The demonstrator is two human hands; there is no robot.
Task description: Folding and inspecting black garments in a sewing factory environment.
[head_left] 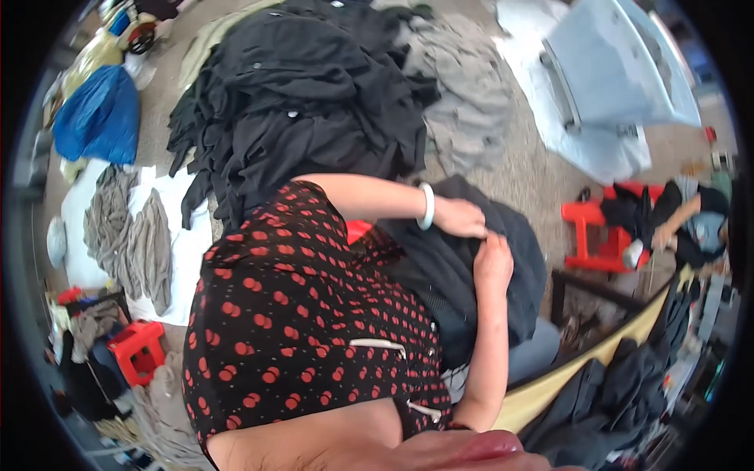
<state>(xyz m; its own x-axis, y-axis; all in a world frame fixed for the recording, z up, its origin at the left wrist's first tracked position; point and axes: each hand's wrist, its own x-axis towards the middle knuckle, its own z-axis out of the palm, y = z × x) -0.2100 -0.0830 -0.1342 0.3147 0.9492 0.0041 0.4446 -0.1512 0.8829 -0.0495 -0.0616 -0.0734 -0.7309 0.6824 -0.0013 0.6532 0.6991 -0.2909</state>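
Note:
A dark grey knitted garment (pixel 514 228) lies bunched over my lap, draping down past my knee. My left hand (pixel 462 218), with a pale bangle at its wrist, bends its fingers down onto the cloth in a pinch. Meeting it fingertip to fingertip is my right hand (pixel 495 265), also closed on the same garment. What exactly sits between the fingertips is too small to make out. Part of the garment is hidden behind my forearms.
A large pile of black garments (pixel 290 102) lies on the floor, with grey garments (pixel 463 94) beside it. Around stand a pale blue bin (pixel 613 63), a blue bag (pixel 98 118) and red stools (pixel 585 235) (pixel 137 352). A person's hand (pixel 666 235) shows at right, near dark clothes.

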